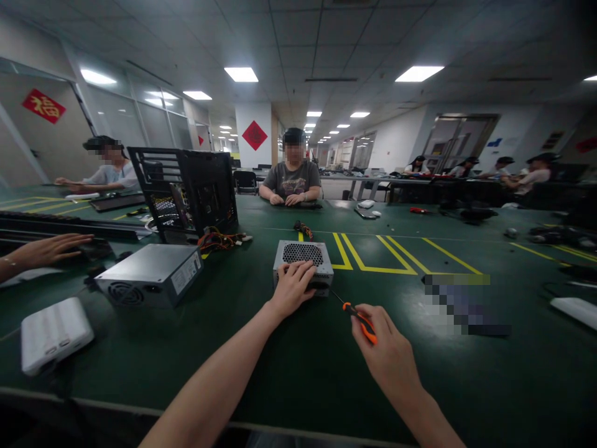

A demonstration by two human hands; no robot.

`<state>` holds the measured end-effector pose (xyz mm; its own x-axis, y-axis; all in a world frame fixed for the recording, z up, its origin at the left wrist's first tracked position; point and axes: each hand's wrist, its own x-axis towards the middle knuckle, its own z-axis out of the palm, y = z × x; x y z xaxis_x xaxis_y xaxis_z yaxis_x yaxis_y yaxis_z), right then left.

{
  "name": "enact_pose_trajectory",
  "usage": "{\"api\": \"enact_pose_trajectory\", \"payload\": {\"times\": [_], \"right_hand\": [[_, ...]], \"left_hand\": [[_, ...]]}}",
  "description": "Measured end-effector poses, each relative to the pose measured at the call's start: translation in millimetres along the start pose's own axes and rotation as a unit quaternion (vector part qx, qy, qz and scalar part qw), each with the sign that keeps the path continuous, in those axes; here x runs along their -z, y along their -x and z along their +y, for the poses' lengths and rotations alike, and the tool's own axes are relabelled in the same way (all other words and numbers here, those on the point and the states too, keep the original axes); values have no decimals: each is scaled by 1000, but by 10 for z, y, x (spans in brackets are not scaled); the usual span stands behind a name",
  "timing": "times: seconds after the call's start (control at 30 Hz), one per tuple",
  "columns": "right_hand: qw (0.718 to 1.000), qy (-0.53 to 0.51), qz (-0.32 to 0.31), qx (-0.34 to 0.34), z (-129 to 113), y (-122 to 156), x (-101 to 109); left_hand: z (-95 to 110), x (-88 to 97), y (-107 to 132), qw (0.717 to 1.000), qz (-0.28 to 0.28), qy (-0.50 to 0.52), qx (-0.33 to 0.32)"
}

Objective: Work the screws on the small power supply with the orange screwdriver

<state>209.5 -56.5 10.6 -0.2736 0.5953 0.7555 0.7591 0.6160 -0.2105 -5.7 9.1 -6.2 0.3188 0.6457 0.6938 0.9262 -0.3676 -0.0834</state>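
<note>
- Nearest me on the tabletop (261, 367), the right hand (389, 348) has its fingers closed around an orange-and-black screwdriver (362, 323), shaft pointing forward and to the left.
- Over to the left, a white device (56, 336) sits near the front edge, well apart from both hands.
- My left hand (295, 287) lies across the near side of the metal power supply box (303, 251), fingers loosely extended; I can't tell whether it grips or only presses.
- That box stands in the middle, its perforated panel in place. The screwdriver's tip is at or just beside its near right corner; contact is too small to make out.
- I see no panel lifted off and no loose screws by it, so I'd judge the screw work at an early stage, with most of it left.
- A second power supply (153, 270) rests to the left, its housing looking closed, apparently untouched by either hand.
- Behind the middle box lies a cable bundle (304, 230).
- Farther back on the left stands a black computer case (209, 193), its frame open on one side.
- Across from me sits a co-worker (295, 183), arms on the tabletop.
</note>
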Motion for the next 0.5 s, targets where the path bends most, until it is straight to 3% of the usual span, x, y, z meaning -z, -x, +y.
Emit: {"api": "enact_pose_trajectory", "payload": {"times": [0.23,0.4,0.5], "right_hand": [[996,-35,66,-43,-202,141,47],[991,-5,53,-123,-229,265,-18],[993,-15,64,-99,-213,311,-51]], "left_hand": [[117,128,73,1000,-12,-1,-1],[197,192,96,1000,-19,-7,11],[224,197,113,1000,-15,-8,25]]}}
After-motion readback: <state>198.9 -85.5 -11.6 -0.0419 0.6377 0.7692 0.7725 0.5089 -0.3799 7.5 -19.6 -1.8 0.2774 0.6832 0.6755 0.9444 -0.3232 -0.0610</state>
